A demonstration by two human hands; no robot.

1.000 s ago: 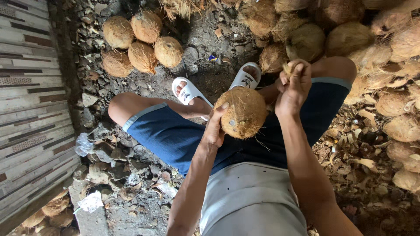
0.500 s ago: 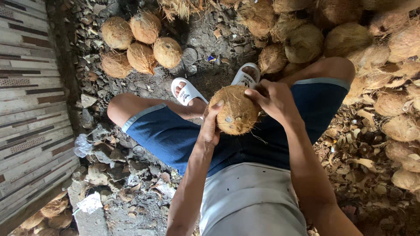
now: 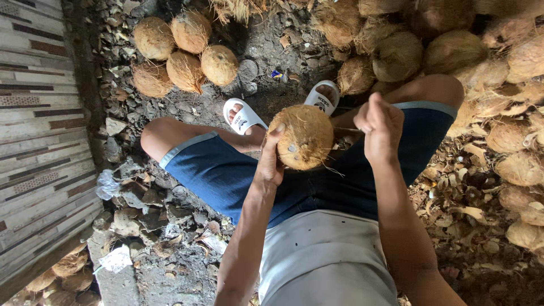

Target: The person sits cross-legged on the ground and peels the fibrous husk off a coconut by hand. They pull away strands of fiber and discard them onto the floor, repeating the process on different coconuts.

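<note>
A brown, fibrous coconut [image 3: 303, 136] sits above my lap, between my knees. My left hand [image 3: 271, 161] cups its left side from below, thumb against the shell. My right hand [image 3: 381, 122] is just to the right of the coconut, clenched in a fist. A thin strip of husk fibre [image 3: 347, 130] runs from the coconut into that fist. I am seated in blue shorts [image 3: 226, 175] and a grey shirt.
Several husked coconuts [image 3: 181, 51] lie in a group at the upper left. A large heap of coconuts [image 3: 510, 85] fills the top and right. My feet wear white sandals [image 3: 241, 116]. Husk scraps [image 3: 453, 192] cover the ground on the right, rubble [image 3: 141, 198] and a tiled wall [image 3: 34, 141] the left.
My right hand went from above the coconut, onto its top, then pulled away to the right as a fist. The coconut stayed in my left hand and turned slightly.
</note>
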